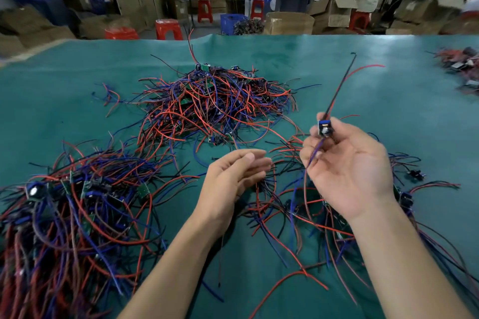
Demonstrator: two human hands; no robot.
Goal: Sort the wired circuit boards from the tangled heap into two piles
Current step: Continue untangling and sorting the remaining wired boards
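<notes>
- We see the right hand [347, 163], palm up, pinching one small wired circuit board [324, 127] at its fingertips; the board's red and black leads rise away from the grip, and a blue lead trails down across the palm.
- The left hand [233, 176] hovers just beside the grip, fingers relaxed and loosely spread, holding nothing that we can make out.
- Beyond the grip lies the tangled heap [215, 106], still large; we judge most of the sorting remains.
- Far to the left of the grip sits a dense left pile [72, 210] of boards and wires; below and around the gripping hand a thinner right pile [298, 204] spreads on the green table cover [388, 101].
- We judge the held board is being checked before it goes to one pile; which pile, we cannot tell.
- The sorting criterion is not visible: boards are small, buried under wires, and blurred.
- The left pile is cut off by the frame edge; the forearms hide part of the right pile.
- A further cluster [461, 67] at the far right edge is blurred and cut off.
</notes>
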